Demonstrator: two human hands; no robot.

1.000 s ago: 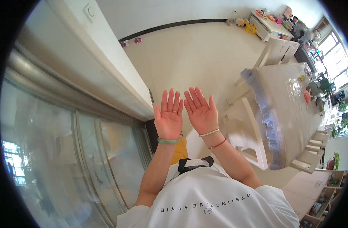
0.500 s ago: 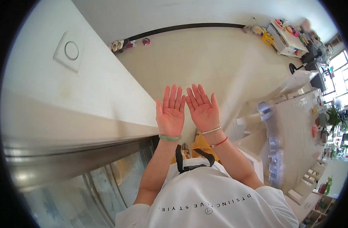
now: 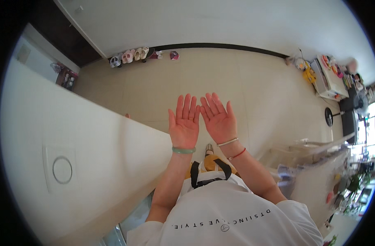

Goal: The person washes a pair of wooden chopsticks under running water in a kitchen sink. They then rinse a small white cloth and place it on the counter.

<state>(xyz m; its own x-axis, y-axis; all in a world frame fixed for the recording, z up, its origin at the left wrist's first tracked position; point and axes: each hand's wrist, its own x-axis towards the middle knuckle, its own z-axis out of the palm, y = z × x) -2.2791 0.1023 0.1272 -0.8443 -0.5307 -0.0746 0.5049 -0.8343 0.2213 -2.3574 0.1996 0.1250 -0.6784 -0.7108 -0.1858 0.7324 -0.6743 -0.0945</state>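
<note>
Both of my hands are held out in front of me, palms up and side by side, with the little fingers almost meeting. My left hand (image 3: 184, 125) lies flat with its fingers stretched and nothing on it. A green bangle (image 3: 183, 150) circles that wrist, and a thin ring shows on one finger. My right hand (image 3: 218, 121) is likewise flat and bare-palmed. It wears a silver bangle (image 3: 227, 142) and a red string bracelet (image 3: 237, 154). A black strap with a buckle (image 3: 208, 181) hangs at the front of my white T-shirt (image 3: 212, 209).
A white wall with a round switch (image 3: 62, 169) stands close on my left. Pairs of shoes (image 3: 130, 55) line the far wall. At the far right are a white cabinet (image 3: 329, 80) and a black-based fan (image 3: 329, 117). A plastic-covered table (image 3: 314, 184) is nearer on the right.
The view has turned and moved forward: the left wall swings back, more shoes and a dark door appear, and the table slides lower right. My hands keep the same pose.
</note>
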